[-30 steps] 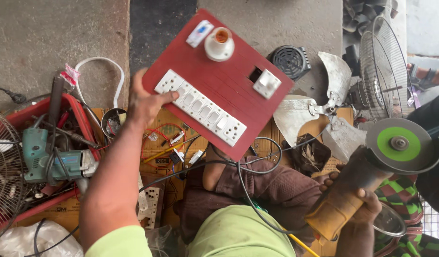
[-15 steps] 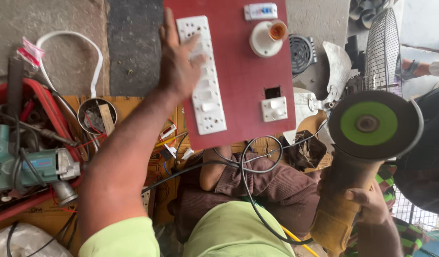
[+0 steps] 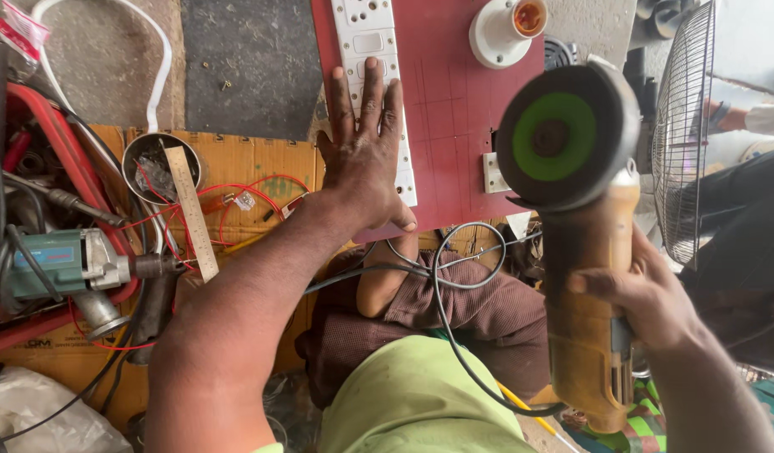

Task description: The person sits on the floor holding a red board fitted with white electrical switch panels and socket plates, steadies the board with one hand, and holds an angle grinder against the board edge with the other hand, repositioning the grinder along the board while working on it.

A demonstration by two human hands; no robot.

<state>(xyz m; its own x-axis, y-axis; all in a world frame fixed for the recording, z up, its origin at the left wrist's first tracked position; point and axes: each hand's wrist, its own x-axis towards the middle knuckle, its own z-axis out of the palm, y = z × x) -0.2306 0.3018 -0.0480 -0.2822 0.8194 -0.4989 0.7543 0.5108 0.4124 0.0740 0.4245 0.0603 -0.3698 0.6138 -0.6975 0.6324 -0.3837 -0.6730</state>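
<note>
This was an informal electrical repair workshop, set up on a concrete floor (image 3: 236, 59) with flattened cardboard (image 3: 244, 159) as the work surface. Tools and parts lay crowded together: a green power drill (image 3: 59, 264), a steel ruler (image 3: 192, 210), a metal bowl (image 3: 156, 168) of loose bits, red wires (image 3: 236, 201), and a wire fan guard (image 3: 680, 126). A red board (image 3: 462, 109) carrying a white switch strip (image 3: 374, 50) and a lamp holder (image 3: 508, 29), and a yellow angle grinder (image 3: 584, 277), pointed to wiring work.

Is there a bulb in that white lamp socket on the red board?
Empty. The white lamp socket on the red board shows its bare orange inside, with no bulb screwed in. The left hand lies flat beside it.
</note>
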